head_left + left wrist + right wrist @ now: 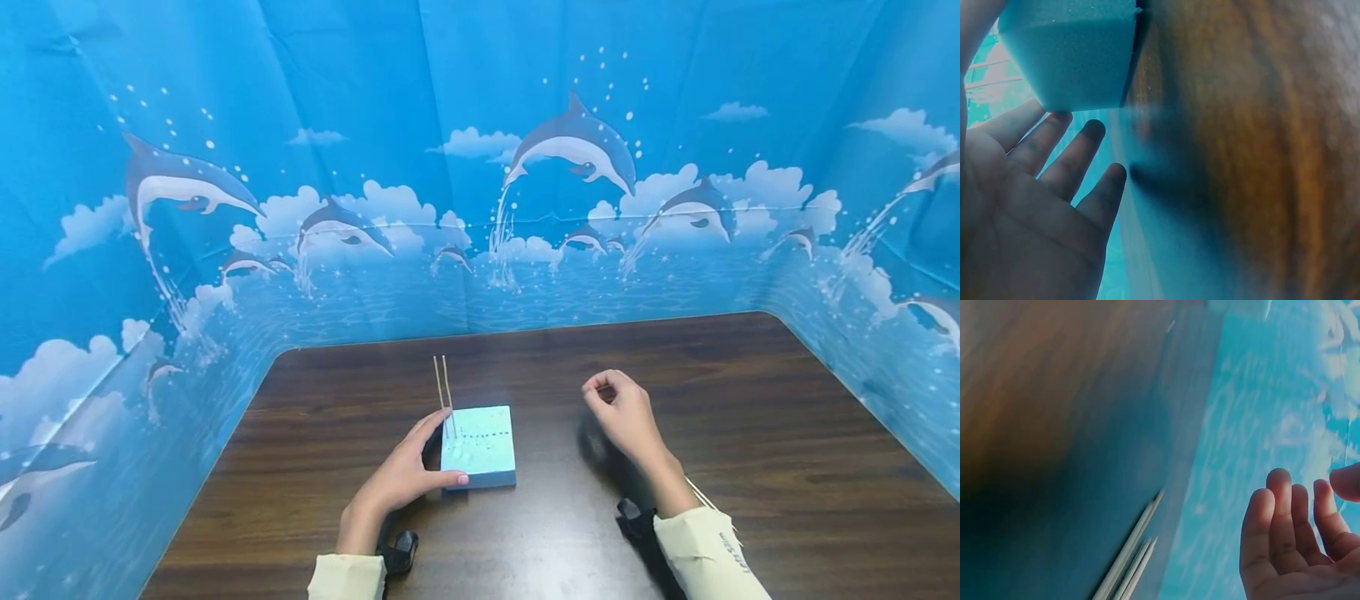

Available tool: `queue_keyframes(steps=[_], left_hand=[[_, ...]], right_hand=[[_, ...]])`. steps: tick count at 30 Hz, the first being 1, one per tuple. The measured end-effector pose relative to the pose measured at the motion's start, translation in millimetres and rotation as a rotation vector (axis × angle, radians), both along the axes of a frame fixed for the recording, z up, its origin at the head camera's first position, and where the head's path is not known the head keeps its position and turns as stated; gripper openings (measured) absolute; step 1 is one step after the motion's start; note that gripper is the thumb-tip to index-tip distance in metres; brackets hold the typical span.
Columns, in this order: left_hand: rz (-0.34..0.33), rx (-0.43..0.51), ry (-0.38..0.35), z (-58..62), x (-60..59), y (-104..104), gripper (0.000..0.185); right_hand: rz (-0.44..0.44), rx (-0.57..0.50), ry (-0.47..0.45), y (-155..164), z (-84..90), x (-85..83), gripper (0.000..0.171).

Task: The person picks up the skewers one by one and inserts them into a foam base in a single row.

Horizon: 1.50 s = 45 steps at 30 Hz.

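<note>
Foam block (486,457), 6 o'clock on counter (555,521); probably light, stiff, easily dented: grip sides. Left hand (403,468) clamps it from 8 o'clock; right hand (628,415), toward 2 o'clock, loosely curled, seemingly empty. Thin sticks (447,387), block's 10 o'clock: likely fragile.

We've got bright blue printed sheeting (360,67) wrapping the back and both sides, creases running down it! Across it we see leaping dolphins (573,146), puffy white clouds (476,144) and rippling sea (517,300). Below, we're looking at a dark brown, wood-grained counter (315,433), its far corners rounded, and there, toward the near side, a pale glare (540,542) of light gleams off the surface!
</note>
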<state>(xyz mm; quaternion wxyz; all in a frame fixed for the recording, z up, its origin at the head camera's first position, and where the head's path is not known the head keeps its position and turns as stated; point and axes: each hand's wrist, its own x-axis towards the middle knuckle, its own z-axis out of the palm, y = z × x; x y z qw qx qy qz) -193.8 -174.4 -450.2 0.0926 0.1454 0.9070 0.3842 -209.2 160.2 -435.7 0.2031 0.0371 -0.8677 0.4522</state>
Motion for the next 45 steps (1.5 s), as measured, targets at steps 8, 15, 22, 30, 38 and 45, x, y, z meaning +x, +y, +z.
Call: queue_keyframes(steps=[8, 15, 22, 30, 38, 45], left_hand=[[0.001, -0.001, -0.022, 0.9, -2.1, -1.5, 0.104], [-0.001, -0.009, -0.029, -1.4, -3.1, 0.0, 0.103], [-0.004, -0.006, -0.034, 0.4, -2.1, -2.5, 0.103], [-0.013, -0.012, -0.043, -0.2, -4.0, -0.2, 0.104], [0.001, -0.029, -0.043, -2.8, -3.8, -1.6, 0.105], [-0.006, -0.022, -0.043, -3.9, -4.9, 1.0, 0.104]], right_hand=[[-0.126, 0.051, -0.070, 46.1, -13.4, 13.7, 0.009], [-0.195, 0.125, -0.097, 78.4, -19.9, 25.3, 0.013], [-0.137, 0.251, -0.181, 93.1, -25.1, 32.6, 0.016], [-0.028, 0.330, -0.267, 101.3, -30.8, 39.0, 0.016], [0.015, 0.334, -0.280, 96.2, -36.0, 41.0, 0.014], [-0.017, 0.329, -0.293, 96.6, -35.1, 45.0, 0.016]])
